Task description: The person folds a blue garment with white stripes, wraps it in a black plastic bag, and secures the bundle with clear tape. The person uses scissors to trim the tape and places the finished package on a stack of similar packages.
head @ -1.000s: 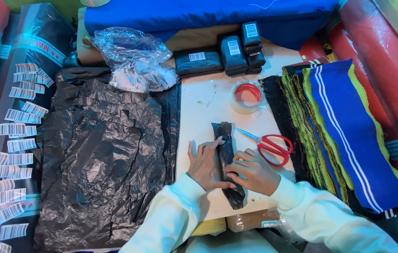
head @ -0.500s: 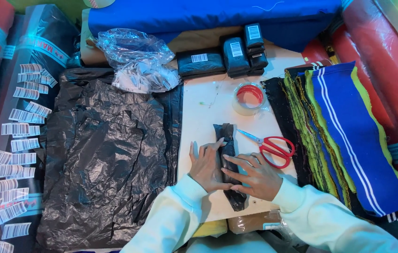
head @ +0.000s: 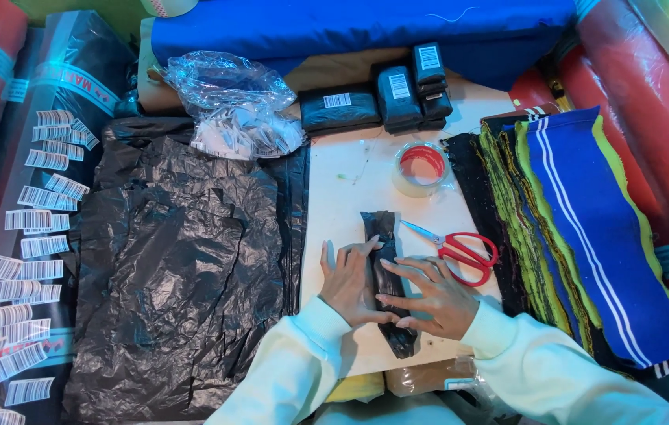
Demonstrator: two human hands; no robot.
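Note:
A narrow bundle wrapped in black plastic (head: 386,236) lies lengthwise on the white board (head: 342,189). My left hand (head: 347,283) lies flat against the bundle's left side, thumb reaching over its middle. My right hand (head: 434,296) presses on its right side with fingers spread across the wrap. Both hands hold the plastic around the bundle. Red-handled scissors (head: 460,250) lie just right of the bundle, and a roll of clear tape with a red core (head: 421,168) sits beyond them.
Several wrapped black packs with barcode labels (head: 386,98) are stacked at the board's far edge. A pile of black plastic sheets (head: 169,260) lies left, a clear bag of labels (head: 232,106) behind it. Striped blue, green and black fabric pieces (head: 578,228) lie right. Barcode stickers (head: 27,236) cover the far left.
My hands have shifted slightly along the bundle, pressing the wrap in closer; the bundle stays in the same place on the board.

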